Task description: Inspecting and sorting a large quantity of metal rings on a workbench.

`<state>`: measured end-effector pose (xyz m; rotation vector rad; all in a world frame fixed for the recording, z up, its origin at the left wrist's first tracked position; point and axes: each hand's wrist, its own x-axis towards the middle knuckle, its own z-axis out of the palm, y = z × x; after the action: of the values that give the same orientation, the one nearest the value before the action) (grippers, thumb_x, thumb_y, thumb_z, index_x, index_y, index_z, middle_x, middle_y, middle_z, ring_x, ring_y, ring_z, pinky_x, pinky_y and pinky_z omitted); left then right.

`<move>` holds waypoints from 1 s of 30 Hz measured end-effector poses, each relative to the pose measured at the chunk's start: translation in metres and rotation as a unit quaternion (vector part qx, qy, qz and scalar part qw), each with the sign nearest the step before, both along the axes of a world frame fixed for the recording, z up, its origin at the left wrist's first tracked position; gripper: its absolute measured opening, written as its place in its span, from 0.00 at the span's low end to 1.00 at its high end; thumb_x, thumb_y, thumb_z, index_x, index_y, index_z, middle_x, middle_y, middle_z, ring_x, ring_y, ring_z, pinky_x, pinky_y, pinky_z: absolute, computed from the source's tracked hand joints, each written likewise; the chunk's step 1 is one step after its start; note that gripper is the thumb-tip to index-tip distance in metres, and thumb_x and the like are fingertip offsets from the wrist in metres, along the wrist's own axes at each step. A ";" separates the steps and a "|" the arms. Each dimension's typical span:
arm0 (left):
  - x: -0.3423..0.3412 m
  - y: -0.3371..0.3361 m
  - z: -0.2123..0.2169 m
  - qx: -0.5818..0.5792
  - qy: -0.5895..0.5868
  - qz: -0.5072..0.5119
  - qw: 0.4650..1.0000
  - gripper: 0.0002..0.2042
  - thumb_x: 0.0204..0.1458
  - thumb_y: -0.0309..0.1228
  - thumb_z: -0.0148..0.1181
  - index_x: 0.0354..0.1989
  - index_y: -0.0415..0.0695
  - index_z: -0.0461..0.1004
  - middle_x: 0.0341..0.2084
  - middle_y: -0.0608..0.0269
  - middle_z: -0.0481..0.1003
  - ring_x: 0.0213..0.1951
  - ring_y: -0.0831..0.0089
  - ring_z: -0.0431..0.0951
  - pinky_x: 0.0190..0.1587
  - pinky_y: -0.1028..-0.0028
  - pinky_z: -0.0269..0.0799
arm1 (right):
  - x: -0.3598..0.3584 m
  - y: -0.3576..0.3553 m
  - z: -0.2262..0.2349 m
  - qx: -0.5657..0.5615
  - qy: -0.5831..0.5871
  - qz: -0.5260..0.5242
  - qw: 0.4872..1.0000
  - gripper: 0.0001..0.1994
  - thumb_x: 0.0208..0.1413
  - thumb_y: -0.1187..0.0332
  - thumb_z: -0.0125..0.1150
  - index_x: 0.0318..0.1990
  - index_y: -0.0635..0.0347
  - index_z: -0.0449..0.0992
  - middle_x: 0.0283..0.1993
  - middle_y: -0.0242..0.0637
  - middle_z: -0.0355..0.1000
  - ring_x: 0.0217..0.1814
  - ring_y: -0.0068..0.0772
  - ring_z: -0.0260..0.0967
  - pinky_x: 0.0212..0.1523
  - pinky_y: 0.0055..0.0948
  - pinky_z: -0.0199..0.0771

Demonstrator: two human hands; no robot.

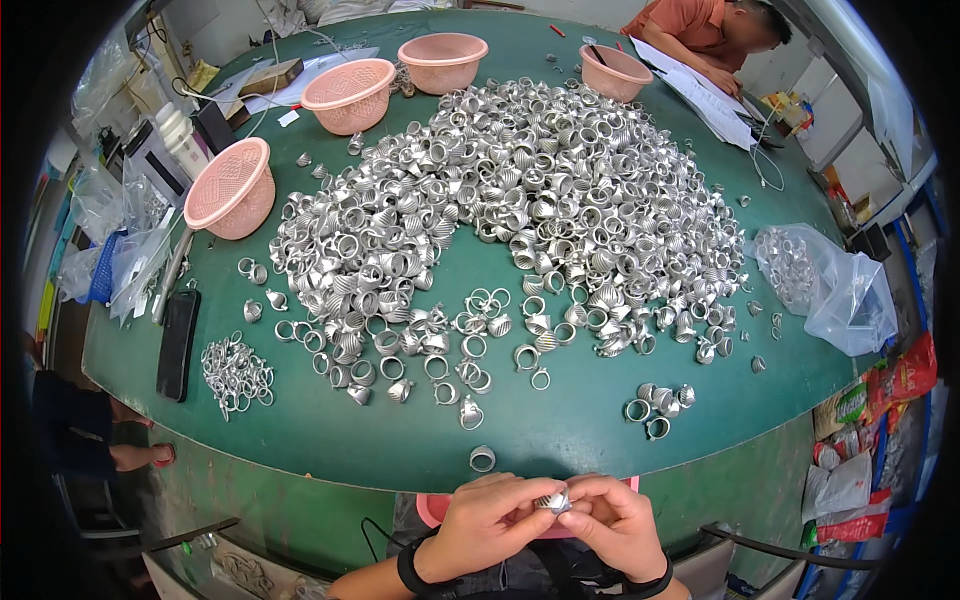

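Note:
Just off the table's near edge, a silvery ribbed metal ring part [552, 500] is pinched between my two hands. My left hand [490, 515] grips its left side with thumb and fingers; my right hand [612, 512] has its fingertips on the right side. A single metal ring part [482, 459] lies on the table close beyond my left hand. Further back spreads a large heap of similar metal ring parts [540, 180]. A small cluster of them [660, 402] sits to the right, and a pile of thin rings [237, 374] to the left.
On the green table [560, 430] stand pink baskets, one at left [232, 190]. A black phone [178, 345] lies at the left edge, a clear plastic bag [835, 285] at the right. Below my hands shows a pink container [432, 508]. Another person [700, 40] sits at the far right.

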<state>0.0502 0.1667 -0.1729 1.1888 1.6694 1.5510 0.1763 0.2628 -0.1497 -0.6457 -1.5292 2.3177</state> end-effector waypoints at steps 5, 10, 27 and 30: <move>-0.001 0.007 0.004 0.036 -0.052 -0.008 0.998 0.12 0.35 0.22 0.58 0.33 0.38 0.71 0.19 0.63 0.70 0.18 0.78 0.65 0.22 0.82 0.60 | 0.000 0.000 -0.001 0.056 -0.001 -0.024 0.998 0.08 0.45 0.82 0.49 0.36 0.70 0.63 0.43 0.45 0.60 0.42 0.30 0.63 0.44 0.27 0.65; -0.003 0.008 -0.001 0.058 -0.048 0.016 0.997 0.08 0.39 0.23 0.57 0.30 0.38 0.70 0.19 0.65 0.68 0.19 0.80 0.66 0.21 0.83 0.61 | 0.000 0.000 0.000 0.132 -0.026 -0.006 0.991 0.11 0.42 0.84 0.52 0.35 0.69 0.61 0.42 0.47 0.61 0.41 0.29 0.63 0.43 0.26 0.66; 0.001 0.003 -0.011 0.047 -0.183 -0.042 0.981 0.05 0.41 0.23 0.57 0.27 0.37 0.69 0.23 0.63 0.71 0.24 0.82 0.69 0.26 0.84 0.65 | -0.001 0.007 -0.004 0.293 -0.041 -0.053 0.954 0.17 0.33 0.82 0.61 0.36 0.68 0.66 0.38 0.42 0.61 0.40 0.30 0.62 0.41 0.26 0.65; 0.003 -0.002 -0.011 0.021 -0.245 -0.039 0.969 0.06 0.42 0.24 0.56 0.29 0.36 0.69 0.25 0.63 0.71 0.26 0.82 0.71 0.29 0.84 0.67 | 0.001 0.006 -0.005 0.288 -0.026 -0.052 0.956 0.17 0.33 0.81 0.62 0.35 0.68 0.66 0.37 0.43 0.63 0.39 0.31 0.63 0.40 0.26 0.65</move>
<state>0.0534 0.1647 -0.1842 0.7918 1.2547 1.6690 0.1771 0.2688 -0.1543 -0.6085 -2.0098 1.6580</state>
